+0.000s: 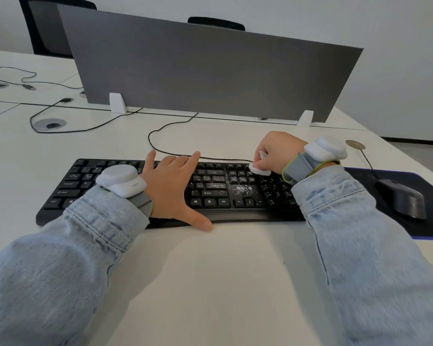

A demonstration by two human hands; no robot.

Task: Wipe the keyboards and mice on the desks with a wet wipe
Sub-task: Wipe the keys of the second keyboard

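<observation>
White and smooth, the desk (210,270) fills most of the view, with a flat grey divider panel (205,68) standing along its far edge in white plastic feet and two dark chair backs showing behind it. A black keyboard (218,188) lies near the person, its long axis running left to right across the desk, the key legends facing the person and its thin black cable (160,131) looping away toward the panel. Pale dust or specks cover the keys on the middle and right part.

The left hand (173,188) rests flat on the middle of the keyboard with fingers spread wide and the thumb reaching over the near edge onto the desk. The right hand (275,151) is curled tight around a small crumpled white wipe (259,169), pressing it onto the upper right keys, just left of the number pad. Both wrists carry rounded white devices on grey straps, and both arms wear light blue denim sleeves.

To the right, a dark grey mouse (403,198) sits on a dark mat (430,186) with a blue edge, pointing away from the person, well apart from the wipe. Round grey cable ports are set into the desk at the left, and loose cable ends lie near them.
</observation>
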